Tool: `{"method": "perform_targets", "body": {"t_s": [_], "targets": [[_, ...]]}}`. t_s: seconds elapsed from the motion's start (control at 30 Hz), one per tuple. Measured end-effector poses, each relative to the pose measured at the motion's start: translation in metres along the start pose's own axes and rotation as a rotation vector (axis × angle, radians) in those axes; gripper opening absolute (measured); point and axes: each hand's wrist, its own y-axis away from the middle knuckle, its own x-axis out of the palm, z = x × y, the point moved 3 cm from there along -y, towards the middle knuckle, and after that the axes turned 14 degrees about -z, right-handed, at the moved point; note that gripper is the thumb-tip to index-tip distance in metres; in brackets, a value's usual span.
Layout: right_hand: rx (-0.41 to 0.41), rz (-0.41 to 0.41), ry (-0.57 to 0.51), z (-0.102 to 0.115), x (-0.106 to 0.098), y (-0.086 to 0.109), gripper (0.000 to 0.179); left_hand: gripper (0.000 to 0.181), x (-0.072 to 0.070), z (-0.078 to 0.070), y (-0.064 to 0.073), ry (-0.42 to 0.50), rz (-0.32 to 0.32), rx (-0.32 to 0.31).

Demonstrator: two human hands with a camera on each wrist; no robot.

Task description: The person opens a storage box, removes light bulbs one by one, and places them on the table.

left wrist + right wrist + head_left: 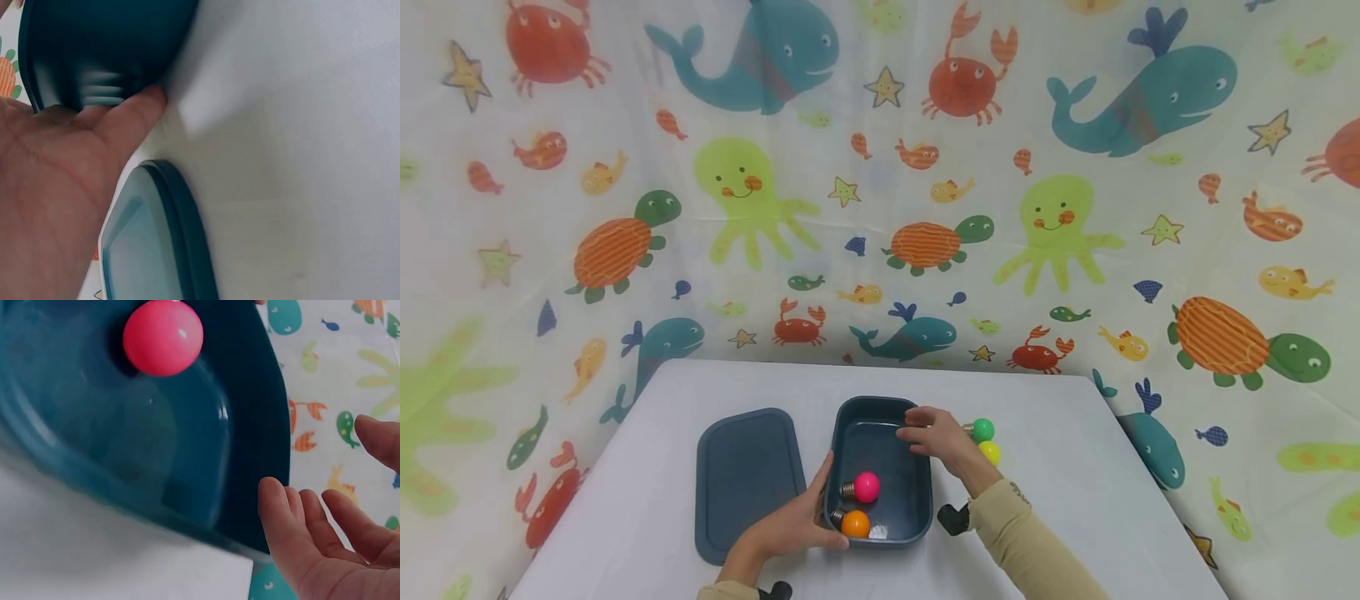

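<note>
A dark teal rectangular container (868,442) sits on the white table (1030,433), its long axis running from the near edge toward the far one. The left hand (786,527) grips its near left corner, thumb and fingers on adjoining walls. Over its far right rim the right hand (940,435) has its fingers spread, holding nothing. Inside, the pink light bulb (867,487) points its screw base left; the orange light bulb (855,524), nearer, points its base left and slightly away.

Hands (786,527) (936,435) at container (880,442), pink bulb (867,487), orange bulb (855,524) inside
</note>
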Motion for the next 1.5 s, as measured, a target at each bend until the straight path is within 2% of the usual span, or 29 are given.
{"method": "perform_targets", "body": {"t_s": [0.37, 0.7, 1.23, 1.5], "targets": [[0.03, 0.045, -0.027, -0.007, 0.02, 0.003, 0.057, 0.127, 0.0, 0.003, -0.001, -0.004, -0.001, -0.003], [0.042, 0.057, 0.025, -0.014, 0.042, 0.007, 0.051, 0.126, 0.0, 0.006, -0.001, 0.017, 0.008, 0.005], [0.062, 0.144, 0.094, -0.021, 0.054, 0.017, 0.045, 0.126, -0.001, 0.006, 0.0, 0.02, 0.013, 0.003], [0.067, 0.155, 0.09, -0.026, 0.059, 0.019, 0.044, 0.126, -0.001, 0.005, 0.001, 0.02, 0.011, -0.006]]}}
